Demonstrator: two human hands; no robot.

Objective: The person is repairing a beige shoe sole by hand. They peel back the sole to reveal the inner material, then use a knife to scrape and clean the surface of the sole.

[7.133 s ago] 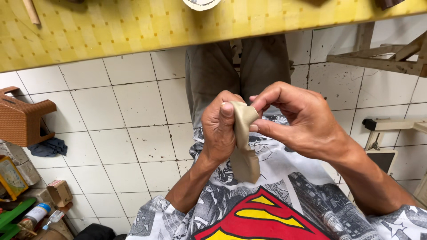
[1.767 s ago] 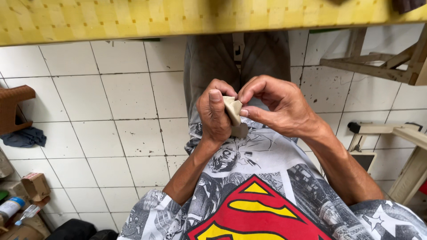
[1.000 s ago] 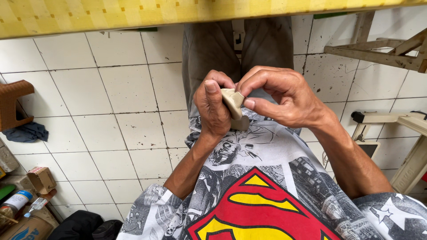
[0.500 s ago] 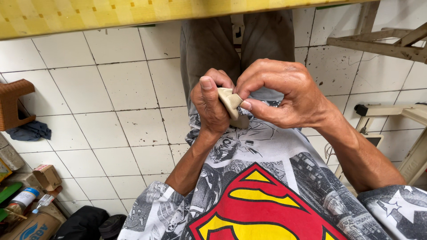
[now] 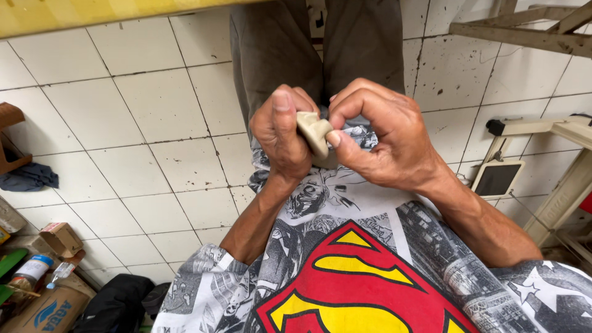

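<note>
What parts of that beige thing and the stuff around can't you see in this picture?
- Beige piece, head view: its lower part is hidden inside the left hand and behind the right hand fingers.
- Wooden frame: cut off by the top edge.
- Small bottle at bottom left: too small to tell its contents.

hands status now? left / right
Left hand: closed around the beige strip.
Right hand: closed, fingertips pinching the same beige strip.
</note>
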